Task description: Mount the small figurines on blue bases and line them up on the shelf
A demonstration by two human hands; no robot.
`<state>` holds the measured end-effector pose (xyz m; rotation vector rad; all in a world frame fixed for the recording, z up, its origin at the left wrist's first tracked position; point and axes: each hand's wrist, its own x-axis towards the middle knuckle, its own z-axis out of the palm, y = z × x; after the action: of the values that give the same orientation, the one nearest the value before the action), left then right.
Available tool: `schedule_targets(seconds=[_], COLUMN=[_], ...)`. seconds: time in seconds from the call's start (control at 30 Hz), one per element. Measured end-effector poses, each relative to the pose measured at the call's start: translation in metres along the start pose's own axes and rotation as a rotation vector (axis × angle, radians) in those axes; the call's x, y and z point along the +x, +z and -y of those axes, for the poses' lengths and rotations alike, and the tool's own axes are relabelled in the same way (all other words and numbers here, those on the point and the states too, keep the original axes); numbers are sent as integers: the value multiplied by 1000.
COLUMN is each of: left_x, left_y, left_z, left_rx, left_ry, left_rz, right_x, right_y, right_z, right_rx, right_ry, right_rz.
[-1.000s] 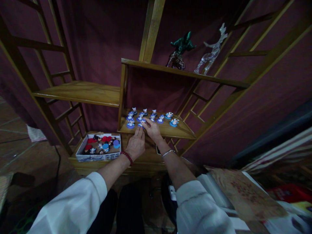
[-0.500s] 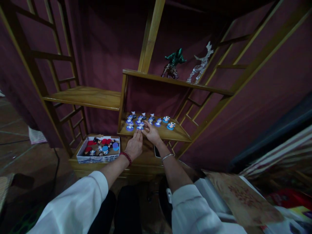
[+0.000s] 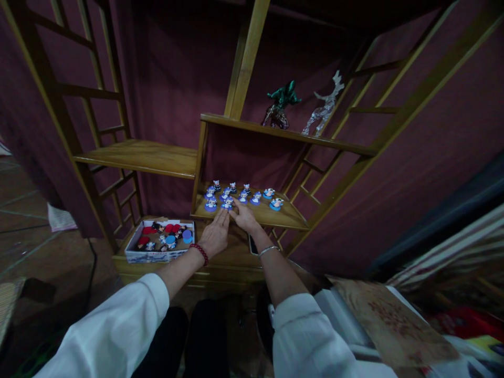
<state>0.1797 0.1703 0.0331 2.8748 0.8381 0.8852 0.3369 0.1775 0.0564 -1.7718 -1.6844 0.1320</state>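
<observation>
Both hands meet at a small figurine (image 3: 227, 203) with a purple-blue base, at the front edge of the small lower shelf (image 3: 290, 216). My left hand (image 3: 214, 236) reaches its base from the front, fingers long and pressed together. On the figurine's right side are the bent fingers of my right hand (image 3: 244, 216), so it is gripped between the two hands. Their fingertips partly cover its base. A similar figurine (image 3: 210, 204) stands just left of it. Behind are several more purple-based ones and dark-based ones (image 3: 246, 188). Two blue-based figurines (image 3: 276, 204) stand at the right.
A shallow box (image 3: 159, 256) of red, blue and dark figurines sits lower left on the cabinet top. A green figure (image 3: 284, 102) and a clear deer figure (image 3: 323, 107) stand on the upper shelf. A dark flat object (image 3: 253, 244) lies beneath my right wrist.
My right fingers have drawn in slightly lower beside the figurine, and my left hand has shifted a little left. The figurines stand as before; the view has moved slightly.
</observation>
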Motion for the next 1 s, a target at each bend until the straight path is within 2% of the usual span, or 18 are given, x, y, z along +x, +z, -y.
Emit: schedule_targets(seconds=[0.2, 0.43, 0.7, 1.0], left_x=[0, 0, 0, 0], left_y=[-2, -2, 2, 3], left_z=[1, -1, -4, -5], left_rx=[-36, -35, -10, -22], left_ry=[1, -17, -38, -28], left_rz=[-6, -16, 32, 24], right_x=[4, 14, 16, 18], right_y=[1, 2, 2, 1], right_z=[1, -1, -1, 0], right_rx=[-1, 150, 130, 57], right_ry=[34, 93, 93, 118], right_rz=[1, 76, 52, 52])
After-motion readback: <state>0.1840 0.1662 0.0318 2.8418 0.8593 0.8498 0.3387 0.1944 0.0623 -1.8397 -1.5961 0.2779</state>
